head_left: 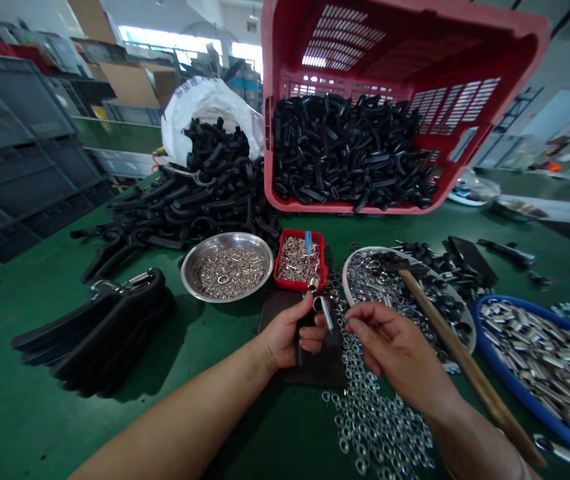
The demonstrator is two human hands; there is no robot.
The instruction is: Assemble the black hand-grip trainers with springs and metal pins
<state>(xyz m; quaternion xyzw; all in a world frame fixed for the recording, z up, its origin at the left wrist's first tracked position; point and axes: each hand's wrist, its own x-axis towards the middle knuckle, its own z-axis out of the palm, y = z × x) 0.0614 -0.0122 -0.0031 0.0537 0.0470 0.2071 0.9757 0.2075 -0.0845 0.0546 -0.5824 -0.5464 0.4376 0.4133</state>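
My left hand (pixel 289 333) is wrapped round a small black piece with shiny metal fittings. A metal bolt (pixel 327 316) stands out on its right side, and a short metal sleeve (pixel 313 285) shows above the thumb. Most of the black piece is hidden in the palm. Close by on the right, my right hand (pixel 397 347) has thumb and forefinger pinched together, apart from the bolt; I cannot make out what is between them. Beneath the hands lies a dark flat plate (pixel 322 373). Loose metal nuts (pixel 375 427) are spread beside it.
Behind stand a steel bowl (pixel 189 283) of small parts, a red tray (pixel 279 270) of pins and a red crate (pixel 465 193) of black parts. A hammer (pixel 457 353) leans over a white tray (pixel 347 283). A blue-rimmed tray (pixel 502 390) lies right, stacked black handles (pixel 109 327) left.
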